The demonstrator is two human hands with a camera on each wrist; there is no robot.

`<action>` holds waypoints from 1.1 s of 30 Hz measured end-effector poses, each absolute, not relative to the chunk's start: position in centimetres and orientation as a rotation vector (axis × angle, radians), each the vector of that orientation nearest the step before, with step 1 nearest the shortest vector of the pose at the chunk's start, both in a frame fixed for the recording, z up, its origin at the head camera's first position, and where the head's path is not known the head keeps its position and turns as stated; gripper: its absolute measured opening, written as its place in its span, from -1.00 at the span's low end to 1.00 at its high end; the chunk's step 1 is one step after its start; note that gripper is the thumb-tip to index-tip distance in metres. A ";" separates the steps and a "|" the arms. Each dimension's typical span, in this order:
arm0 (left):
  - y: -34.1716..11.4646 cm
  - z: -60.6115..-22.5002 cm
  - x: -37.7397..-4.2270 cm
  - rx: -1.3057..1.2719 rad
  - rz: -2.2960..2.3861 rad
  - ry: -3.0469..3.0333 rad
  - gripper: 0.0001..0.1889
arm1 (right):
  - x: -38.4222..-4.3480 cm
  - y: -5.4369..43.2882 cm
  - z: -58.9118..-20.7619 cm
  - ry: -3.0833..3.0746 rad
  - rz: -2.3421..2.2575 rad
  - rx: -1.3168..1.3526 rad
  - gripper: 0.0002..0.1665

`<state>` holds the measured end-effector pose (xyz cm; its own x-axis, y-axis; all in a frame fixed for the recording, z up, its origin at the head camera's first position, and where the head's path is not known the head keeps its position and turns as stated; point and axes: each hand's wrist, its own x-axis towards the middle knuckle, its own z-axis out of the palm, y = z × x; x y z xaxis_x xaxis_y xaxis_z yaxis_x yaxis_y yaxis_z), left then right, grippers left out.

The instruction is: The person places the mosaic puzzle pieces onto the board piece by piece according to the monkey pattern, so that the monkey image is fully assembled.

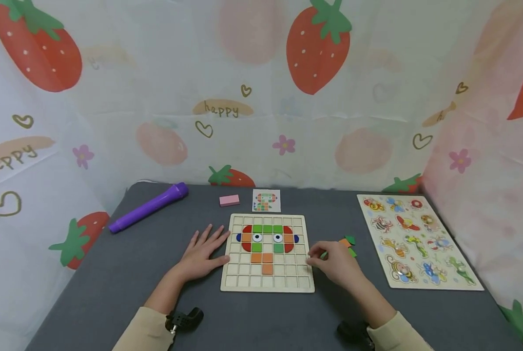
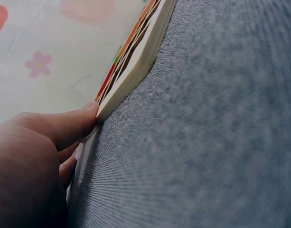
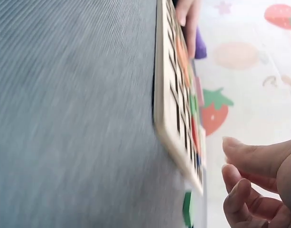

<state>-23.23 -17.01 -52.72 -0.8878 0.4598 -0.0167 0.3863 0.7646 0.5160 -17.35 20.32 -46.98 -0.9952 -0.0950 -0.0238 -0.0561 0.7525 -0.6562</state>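
Observation:
A wooden grid board [image 1: 293,281] lies flat on the table, with red, green, orange and blue pieces plus two eye pieces [image 1: 278,238] set in its cells as a figure. My left hand [image 1: 200,261] rests beside the board, fingers spread, its thumb [image 2: 79,124] touching the left edge. At the board's right edge hovers my right hand [image 1: 338,265], fingers loosely bent. In the right wrist view a gap shows between thumb [image 3: 252,154] and forefinger, with nothing in it. Loose green and orange pieces [image 1: 350,240] lie just behind that hand, partly hidden by it.
A small picture card [image 1: 266,207] and a pink block [image 1: 229,200] lie beyond the board. To the left is a purple stick [image 1: 149,207] with a wider end. An insect puzzle board [image 1: 381,265] occupies the right side. Strawberry-print cloth [image 1: 164,87] hangs behind the grey table [image 1: 261,321].

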 end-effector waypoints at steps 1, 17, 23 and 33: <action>-17.0 -52.7 -23.2 0.678 0.773 2.818 -0.20 | -17.3 20.8 -47.1 2.895 -1.074 -0.123 -0.90; -16.8 -52.3 -23.1 0.671 0.788 2.805 -0.20 | -16.3 26.8 -47.8 2.965 -0.759 0.066 -0.68; -16.8 -52.4 -23.2 0.670 0.786 2.807 -0.19 | -16.5 25.8 -48.0 2.964 -0.733 0.099 -0.68; -17.1 -52.6 -23.2 0.679 0.783 2.810 -0.20 | -17.5 23.8 -47.4 2.955 -0.880 0.010 -0.65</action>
